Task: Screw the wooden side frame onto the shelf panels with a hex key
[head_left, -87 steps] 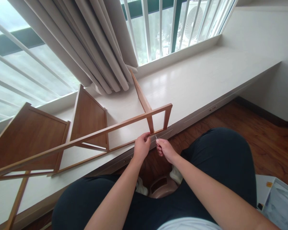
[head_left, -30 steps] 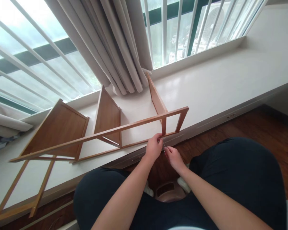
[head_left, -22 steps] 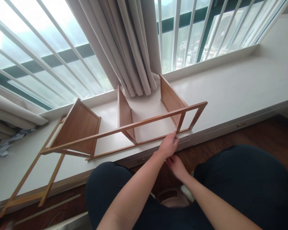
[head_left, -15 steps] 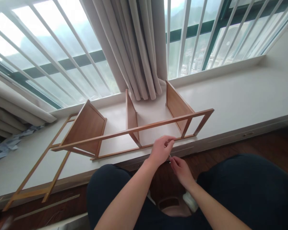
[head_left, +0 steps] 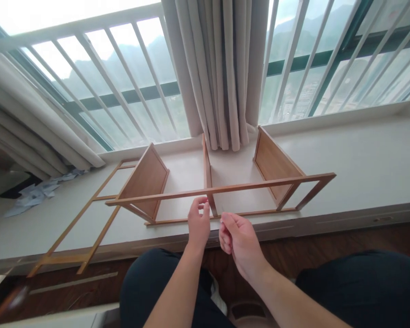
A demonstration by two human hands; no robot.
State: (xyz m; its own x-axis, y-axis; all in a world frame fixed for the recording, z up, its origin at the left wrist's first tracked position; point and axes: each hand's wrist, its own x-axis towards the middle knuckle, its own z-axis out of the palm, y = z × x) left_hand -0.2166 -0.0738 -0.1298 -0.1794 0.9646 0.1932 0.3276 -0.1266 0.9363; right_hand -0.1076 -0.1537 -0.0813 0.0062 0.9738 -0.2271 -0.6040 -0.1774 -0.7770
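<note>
A wooden shelf frame lies on its side on the white window sill, with several boards set between its rails. My left hand is beside the middle board, its curled fingertips close to where that board meets the upper rail. Whether those fingertips pinch anything is hidden. To the right, my right hand is closed, thumb against forefinger, on a small thin metal piece that points up toward the frame. Its exact kind is too small to make out.
A ladder-like wooden frame leans over the edge of the white sill at left. Crumpled paper lies beyond it. A grey curtain hangs behind the shelf. A wooden strip lies on the dark floor.
My hands have parted. The left has moved left to the middle board, and the right has risen with the thin metal piece. The view has shifted, so the shelf appears farther right.
</note>
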